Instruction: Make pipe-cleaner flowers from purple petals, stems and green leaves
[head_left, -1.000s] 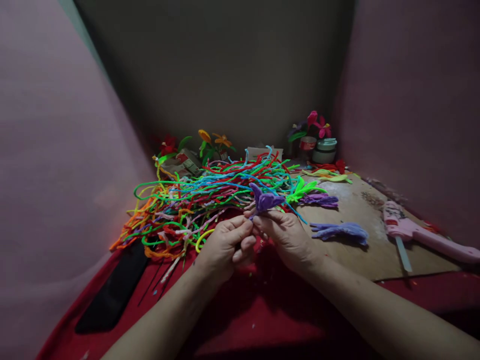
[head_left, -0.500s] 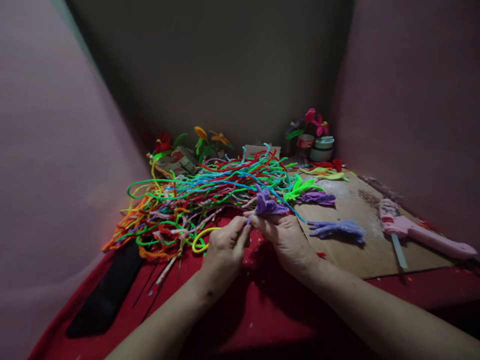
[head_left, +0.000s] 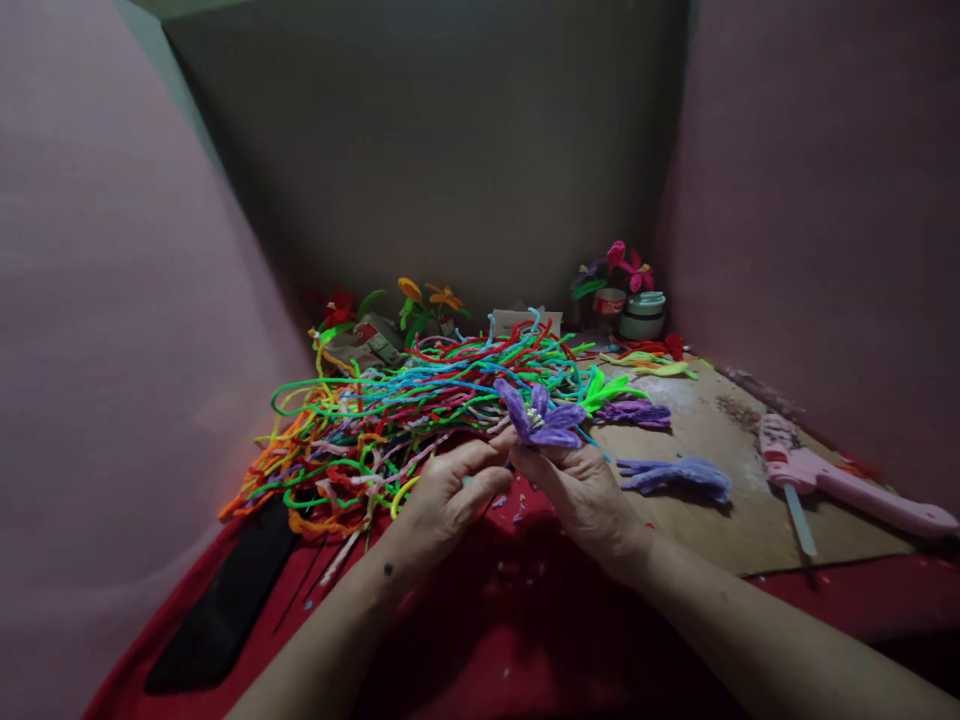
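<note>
A purple fuzzy flower [head_left: 551,425] with pale stamens at its centre faces up between my hands. My right hand [head_left: 592,495] is closed around its base, thumb and fingers pinched below the petals. My left hand [head_left: 457,495] is closed just left of the flower, its fingertips at the underside of the flower near my right thumb; what they grip there is too small to make out. Just behind the flower lies a heap of coloured pipe cleaners [head_left: 450,375]. A bright green leafy piece [head_left: 606,390] and a purple bundle [head_left: 634,413] lie to its right.
A blue-purple bundle [head_left: 679,477] and a pink glue gun [head_left: 862,490] rest on a brown board [head_left: 750,530] at the right. A black flat object [head_left: 225,600] lies at the left on the red cloth [head_left: 450,650]. Finished flowers and a lidded jar [head_left: 643,315] stand behind.
The purple flower has turned so that its open petals and pale centre show. My left fingers have shifted slightly at its base. The whole view has moved a little, with the scene lower.
</note>
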